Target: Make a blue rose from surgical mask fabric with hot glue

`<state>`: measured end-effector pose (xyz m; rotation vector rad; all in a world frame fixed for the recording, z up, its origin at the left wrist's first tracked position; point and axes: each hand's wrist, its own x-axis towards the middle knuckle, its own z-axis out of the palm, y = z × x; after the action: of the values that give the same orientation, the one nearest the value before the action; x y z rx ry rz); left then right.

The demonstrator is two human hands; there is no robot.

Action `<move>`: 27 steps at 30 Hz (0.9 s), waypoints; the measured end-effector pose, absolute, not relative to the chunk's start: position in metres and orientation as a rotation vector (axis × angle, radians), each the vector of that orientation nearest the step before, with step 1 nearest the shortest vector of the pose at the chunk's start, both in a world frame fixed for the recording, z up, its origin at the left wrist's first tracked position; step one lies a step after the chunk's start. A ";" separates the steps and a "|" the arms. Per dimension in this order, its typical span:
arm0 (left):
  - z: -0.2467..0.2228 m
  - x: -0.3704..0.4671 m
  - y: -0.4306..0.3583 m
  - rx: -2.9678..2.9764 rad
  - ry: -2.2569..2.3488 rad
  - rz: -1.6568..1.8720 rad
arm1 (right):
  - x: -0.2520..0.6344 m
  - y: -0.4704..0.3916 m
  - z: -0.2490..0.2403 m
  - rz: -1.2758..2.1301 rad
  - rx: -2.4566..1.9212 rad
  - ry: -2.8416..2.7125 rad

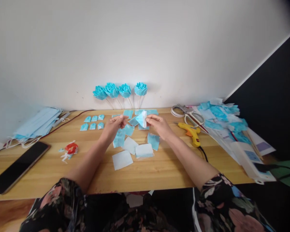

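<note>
Between the thumb and fingers of my right hand is a folded blue-and-white piece of mask fabric, raised over the table. My left hand hovers to its left with the fingers curled in a pinch; whatever they may hold is too small to make out. Cut blue fabric pieces and white fabric rectangles lie below and between the hands. To the left, several small folded blue petals are set out in two rows.
Several blue fabric flowers on sticks stand against the wall. A yellow glue gun, scissors and a scrap heap with a white power strip lie right. Leftward are masks, a phone and a red wrapper.
</note>
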<state>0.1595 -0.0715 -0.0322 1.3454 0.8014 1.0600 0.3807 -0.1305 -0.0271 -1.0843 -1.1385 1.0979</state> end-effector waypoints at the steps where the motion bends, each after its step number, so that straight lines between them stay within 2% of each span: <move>1: -0.031 0.159 -0.068 1.343 0.833 1.085 | 0.385 -0.131 -0.028 1.114 -1.055 -1.145; 8: -0.024 0.182 -0.026 1.401 1.098 1.140 | 0.395 -0.140 -0.050 1.076 -0.995 -0.960; 16: -0.040 0.225 0.029 1.491 1.276 1.167 | 0.394 -0.143 -0.057 1.084 -0.959 -0.947; 27: -0.047 0.237 0.054 1.829 1.502 1.169 | 0.391 -0.141 -0.063 1.093 -0.980 -0.971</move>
<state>0.2373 0.0537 -0.0469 1.8286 1.5019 1.1687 0.3910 -0.1407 -0.0634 -0.9799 -0.9710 1.0934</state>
